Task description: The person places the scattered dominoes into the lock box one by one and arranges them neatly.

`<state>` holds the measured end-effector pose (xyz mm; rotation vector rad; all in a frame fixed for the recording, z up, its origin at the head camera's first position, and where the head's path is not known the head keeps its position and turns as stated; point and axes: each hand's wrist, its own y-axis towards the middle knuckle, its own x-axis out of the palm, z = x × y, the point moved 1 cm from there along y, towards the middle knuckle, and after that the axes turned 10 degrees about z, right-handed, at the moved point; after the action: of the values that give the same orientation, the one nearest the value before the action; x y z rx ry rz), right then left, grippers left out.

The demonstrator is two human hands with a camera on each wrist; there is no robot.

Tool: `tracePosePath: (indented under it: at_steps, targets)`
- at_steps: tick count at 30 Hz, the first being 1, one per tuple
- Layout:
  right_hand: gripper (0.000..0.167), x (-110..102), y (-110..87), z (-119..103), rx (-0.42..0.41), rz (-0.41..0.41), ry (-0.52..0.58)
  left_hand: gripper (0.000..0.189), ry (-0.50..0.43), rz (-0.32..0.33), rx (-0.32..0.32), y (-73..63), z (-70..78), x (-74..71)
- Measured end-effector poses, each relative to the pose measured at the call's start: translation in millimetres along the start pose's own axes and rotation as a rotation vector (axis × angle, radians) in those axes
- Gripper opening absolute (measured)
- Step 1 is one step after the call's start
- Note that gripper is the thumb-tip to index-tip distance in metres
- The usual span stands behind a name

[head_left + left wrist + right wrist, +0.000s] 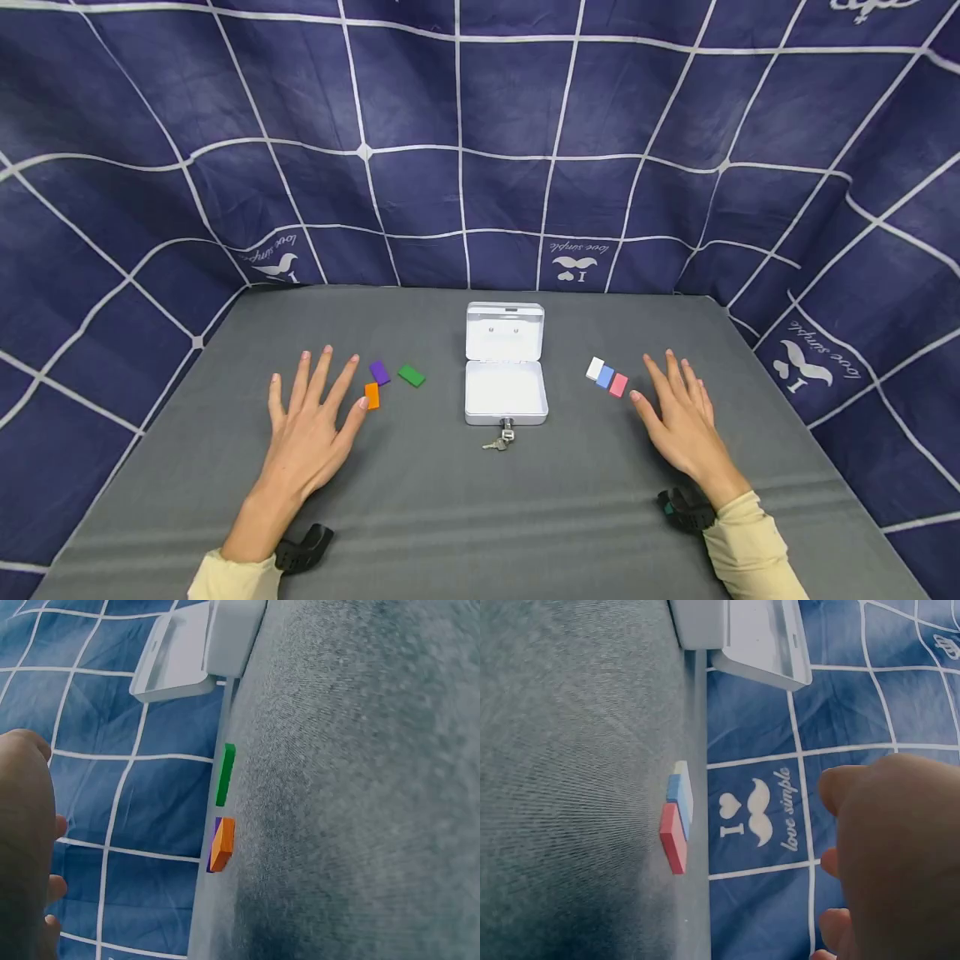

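My left hand (307, 442) is spread over the grey table with nothing in it, its thumb tip beside an orange block (372, 396). Just past that lie a purple block (379, 372) and a green block (411, 375). On the other side, my right hand (684, 425) has its fingers extended and holds nothing. Close to its thumb, a red block (618, 385), a blue block (605, 377) and a white block (595, 368) lie in a slanting row. Between the hands stands a white metal cash box (506, 392), lid raised, with keys (497, 444) at its front lock.
A grey cloth covers the table (480, 517), with shallow creases along its near part. A dark blue curtain (502, 192) with white grid lines rises behind the table and along both sides. Each wrist wears a black camera band (303, 547).
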<state>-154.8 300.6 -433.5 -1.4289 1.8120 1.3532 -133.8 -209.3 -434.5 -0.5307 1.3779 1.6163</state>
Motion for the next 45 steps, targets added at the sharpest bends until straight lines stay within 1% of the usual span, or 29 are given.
tracePosePath:
  at_steps: [3,7,11,15,18,23,26,31,34,39,45]
  targets:
    - [0.066,1.7,1.9,-0.5,0.003,0.001,0.032,0.064,-0.016,0.001,0.006,1.5,0.1,1.3]
    - [0.065,-0.4,6.6,-0.1,0.002,0.008,0.043,0.062,-0.062,0.0,0.011,7.1,1.6,2.4]
    - [0.065,-4.5,11.0,1.0,0.005,0.005,0.048,0.059,-0.13,0.013,0.024,16.1,5.9,3.7]
    - [0.065,-6.1,14.8,1.0,0.003,0.005,0.062,0.058,-0.218,0.018,0.039,25.5,11.5,6.3]
    - [0.065,-4.5,18.7,1.2,0.0,0.011,0.071,0.058,-0.288,-0.003,0.044,31.8,17.0,9.6]
    - [0.063,-1.7,23.4,3.5,-0.005,0.048,0.091,0.058,-0.369,-0.048,0.051,39.6,28.8,17.5]
    - [0.063,0.4,22.8,5.2,-0.002,0.054,0.103,0.057,-0.423,-0.09,0.026,39.1,35.4,22.5]
    - [0.062,5.8,20.3,7.9,0.002,0.059,0.122,0.059,-0.537,-0.178,-0.044,33.2,46.6,32.1]
    - [0.061,8.4,19.6,9.2,0.008,0.079,0.132,0.06,-0.606,-0.212,-0.057,33.5,53.7,38.9]
    - [0.058,12.2,21.6,11.2,0.016,0.124,0.137,0.062,-0.667,-0.222,-0.055,35.7,64.3,47.7]
    - [0.056,17.5,20.9,13.8,0.035,0.155,0.149,0.065,-0.693,-0.247,-0.064,29.3,70.5,60.6]
